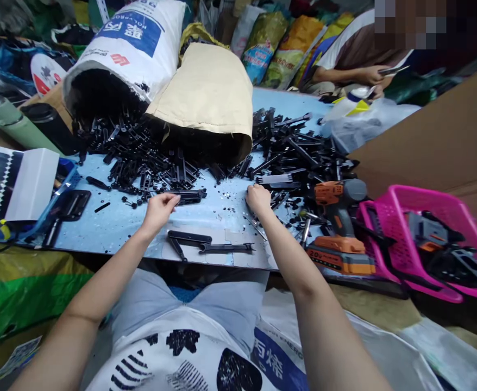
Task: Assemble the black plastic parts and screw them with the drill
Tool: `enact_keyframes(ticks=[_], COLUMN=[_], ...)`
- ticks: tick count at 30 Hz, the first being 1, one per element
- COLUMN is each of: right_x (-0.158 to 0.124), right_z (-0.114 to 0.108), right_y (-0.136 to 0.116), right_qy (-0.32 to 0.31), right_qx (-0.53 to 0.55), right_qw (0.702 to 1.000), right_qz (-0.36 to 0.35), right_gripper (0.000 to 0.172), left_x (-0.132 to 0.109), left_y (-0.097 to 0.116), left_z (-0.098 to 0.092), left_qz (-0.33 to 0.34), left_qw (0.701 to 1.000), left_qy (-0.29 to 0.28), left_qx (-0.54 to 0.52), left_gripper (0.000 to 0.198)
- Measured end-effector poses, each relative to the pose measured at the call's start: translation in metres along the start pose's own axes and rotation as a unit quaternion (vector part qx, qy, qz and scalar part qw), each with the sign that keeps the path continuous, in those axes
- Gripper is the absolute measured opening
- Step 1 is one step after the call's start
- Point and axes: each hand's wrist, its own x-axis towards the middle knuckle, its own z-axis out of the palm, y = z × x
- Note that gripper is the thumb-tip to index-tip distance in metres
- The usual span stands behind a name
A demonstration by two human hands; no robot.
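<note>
My left hand (160, 210) is closed in a pinch at the left end of some long black plastic parts (192, 196); what its fingertips hold is too small to tell. With fingers curled, my right hand (258, 199) rests on the blue table beside a grey-white strip (274, 178) and loose black pieces; anything inside it is hidden. Between my forearms, near the table's front edge, a jointed black plastic assembly (226, 247) lies on a pale flat sheet (218, 235). Small black bits (227, 209) are scattered between my hands.
Heaps of black parts (140, 157) spill from a white sack (135, 38) and a tan sack (206, 87). An orange cordless drill (340, 228), a hammer (307, 228) and a pink basket (430, 198) stand right. Bottles (18, 122) stand left. Another person's hand (371, 75) holds a tool.
</note>
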Motion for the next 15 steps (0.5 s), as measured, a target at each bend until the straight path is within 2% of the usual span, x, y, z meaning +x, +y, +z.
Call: enact_keyframes(ticks=[2,5,10,15], right_x=[-0.008,-0.027,-0.050,-0.062], right_z=[0.006,0.013,0.018,0.012], right_y=[-0.007,-0.015,-0.018,-0.019], right_qy=[0.013,0.034,0.018,0.026], right_qx=[0.011,0.044,0.067,0.082], right_qw=[1.000,0.998,0.996,0.995], right_qz=[-0.002,-0.018,-0.055,-0.060], right_gripper=[0.031,0.034,0.030,0.032], left_x=[-0.032,-0.061,-0.073,-0.072], left_y=[-0.017,-0.034,-0.031,-0.026], left_z=[-0.022,-0.034,-0.032,-0.029], left_qz=[-0.095,-0.168,-0.161,-0.151], left_qw=[0.991,0.973,0.972,0.982], left_qy=[0.013,0.012,0.000,-0.016], left_qx=[-0.092,-0.159,-0.170,-0.110], left_gripper=[0.040,0.047,0.047,0.043])
